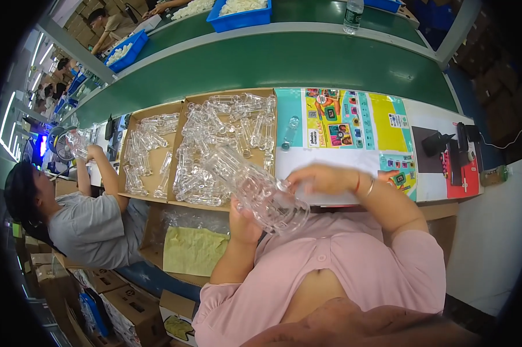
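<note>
My left hand is wrapped round the lower side of a clear glass vessel with a wide round base and a thick neck. The vessel tilts, its neck toward the upper left and its base toward my body. My right hand is at the short side stub of the vessel, fingers bent and bunched, slightly blurred; whatever they pinch is too small to make out. Beyond the neck, a cardboard tray holds many small clear glass tubes. One single clear glass tube lies on the printed sheet to the right.
Coloured printed sheets cover the bench; black items and a red pad lie at its right end. An open box with yellow cloth stands lower left. A co-worker sits at left. Blue bins and a bottle stand behind.
</note>
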`<action>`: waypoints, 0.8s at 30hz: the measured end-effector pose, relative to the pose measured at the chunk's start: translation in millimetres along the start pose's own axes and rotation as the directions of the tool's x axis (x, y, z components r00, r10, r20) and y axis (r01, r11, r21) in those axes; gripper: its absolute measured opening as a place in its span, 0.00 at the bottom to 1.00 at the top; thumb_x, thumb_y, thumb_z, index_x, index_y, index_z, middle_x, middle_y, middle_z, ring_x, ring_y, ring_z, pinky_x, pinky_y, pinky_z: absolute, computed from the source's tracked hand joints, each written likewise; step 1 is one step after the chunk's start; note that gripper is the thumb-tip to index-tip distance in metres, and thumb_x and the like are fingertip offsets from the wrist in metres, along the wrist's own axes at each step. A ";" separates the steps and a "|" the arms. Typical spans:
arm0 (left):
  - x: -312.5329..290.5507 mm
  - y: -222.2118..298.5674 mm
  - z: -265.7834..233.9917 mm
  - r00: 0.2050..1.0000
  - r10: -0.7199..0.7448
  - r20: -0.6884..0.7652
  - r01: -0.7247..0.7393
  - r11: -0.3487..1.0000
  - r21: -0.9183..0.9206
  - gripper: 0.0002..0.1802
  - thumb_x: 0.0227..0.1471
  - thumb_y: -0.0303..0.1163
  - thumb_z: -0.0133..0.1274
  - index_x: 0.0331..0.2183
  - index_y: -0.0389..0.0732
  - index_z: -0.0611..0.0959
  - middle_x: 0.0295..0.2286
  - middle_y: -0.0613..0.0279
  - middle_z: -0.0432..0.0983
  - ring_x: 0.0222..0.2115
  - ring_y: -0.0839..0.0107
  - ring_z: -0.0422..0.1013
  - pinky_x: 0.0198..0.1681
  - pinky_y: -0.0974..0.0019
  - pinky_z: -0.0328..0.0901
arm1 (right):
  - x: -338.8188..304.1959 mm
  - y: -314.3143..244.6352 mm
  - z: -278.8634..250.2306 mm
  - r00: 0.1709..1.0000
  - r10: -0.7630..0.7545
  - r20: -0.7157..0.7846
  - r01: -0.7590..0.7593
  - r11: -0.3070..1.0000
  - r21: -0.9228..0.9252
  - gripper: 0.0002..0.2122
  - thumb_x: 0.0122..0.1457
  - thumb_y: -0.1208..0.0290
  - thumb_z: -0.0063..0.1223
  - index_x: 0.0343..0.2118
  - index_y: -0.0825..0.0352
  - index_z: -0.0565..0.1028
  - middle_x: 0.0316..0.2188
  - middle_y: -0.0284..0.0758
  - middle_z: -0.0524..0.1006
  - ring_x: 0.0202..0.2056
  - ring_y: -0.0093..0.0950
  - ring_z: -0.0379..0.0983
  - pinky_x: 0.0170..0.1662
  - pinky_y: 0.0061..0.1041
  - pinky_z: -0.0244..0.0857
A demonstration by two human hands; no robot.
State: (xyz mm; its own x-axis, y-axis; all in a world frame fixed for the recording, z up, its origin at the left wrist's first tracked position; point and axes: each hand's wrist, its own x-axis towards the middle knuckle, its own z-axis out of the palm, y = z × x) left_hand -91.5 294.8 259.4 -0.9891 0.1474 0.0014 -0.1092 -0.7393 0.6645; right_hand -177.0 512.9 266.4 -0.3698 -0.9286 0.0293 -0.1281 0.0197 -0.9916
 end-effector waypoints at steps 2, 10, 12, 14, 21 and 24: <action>2.9 5.8 -2.9 0.996 0.011 -0.086 -0.015 0.999 -0.044 0.44 0.32 0.43 0.65 0.47 0.35 0.62 0.41 0.57 0.65 0.44 0.62 0.64 0.48 0.59 0.60 | 7.8 -9.9 -36.2 0.864 0.179 -0.470 -0.368 0.862 -0.348 0.14 0.50 0.74 0.50 0.42 0.67 0.69 0.43 0.35 0.69 0.46 0.30 0.64 0.48 0.26 0.57; 7.7 8.6 6.7 0.996 0.075 -0.058 -0.065 0.986 0.154 0.43 0.33 0.42 0.65 0.47 0.34 0.62 0.41 0.57 0.66 0.44 0.66 0.64 0.46 0.63 0.61 | 10.0 43.5 -97.4 0.901 -0.127 -0.415 -0.289 0.539 -0.791 0.12 0.44 0.77 0.53 0.35 0.66 0.71 0.38 0.37 0.69 0.41 0.33 0.65 0.46 0.30 0.58; 7.3 8.1 7.5 0.993 0.102 -0.057 -0.088 0.975 0.204 0.43 0.33 0.41 0.65 0.47 0.34 0.62 0.41 0.57 0.66 0.44 0.66 0.64 0.46 0.63 0.61 | 2.6 29.2 -88.2 0.885 -0.076 -0.460 -0.341 0.567 -0.750 0.12 0.43 0.76 0.54 0.34 0.67 0.71 0.36 0.37 0.70 0.40 0.33 0.66 0.45 0.29 0.59; 10.1 11.1 11.2 0.985 0.171 -0.010 -0.152 0.897 0.416 0.43 0.32 0.39 0.65 0.47 0.33 0.62 0.41 0.56 0.67 0.42 0.67 0.65 0.45 0.65 0.62 | -11.5 4.0 -74.8 0.859 -0.026 -0.510 -0.398 0.592 -0.700 0.12 0.43 0.76 0.54 0.34 0.67 0.71 0.35 0.37 0.70 0.39 0.33 0.66 0.43 0.28 0.61; 18.2 11.6 56.3 0.990 0.004 0.142 -0.070 0.886 0.459 0.43 0.31 0.34 0.66 0.47 0.32 0.63 0.40 0.54 0.69 0.41 0.67 0.67 0.43 0.67 0.63 | -73.1 -55.2 -14.8 0.828 -0.017 -0.561 -0.179 0.939 -0.294 0.12 0.47 0.74 0.55 0.36 0.69 0.71 0.33 0.35 0.73 0.36 0.27 0.70 0.40 0.23 0.63; 18.3 1.4 64.6 0.978 -0.022 0.208 -0.079 0.882 0.464 0.43 0.31 0.33 0.66 0.48 0.32 0.62 0.41 0.52 0.68 0.41 0.67 0.67 0.44 0.67 0.63 | -90.1 -64.4 5.3 0.809 0.105 -0.579 -0.110 0.994 0.026 0.13 0.49 0.74 0.54 0.38 0.71 0.71 0.36 0.35 0.74 0.36 0.22 0.70 0.39 0.19 0.63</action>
State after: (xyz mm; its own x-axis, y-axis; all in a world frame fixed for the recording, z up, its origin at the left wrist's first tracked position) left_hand -103.4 338.9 308.6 -0.9442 0.2969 0.1428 0.0281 -0.3593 0.9328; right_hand -130.6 593.3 327.0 -0.8452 -0.5344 -0.0069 -0.0624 0.1115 -0.9918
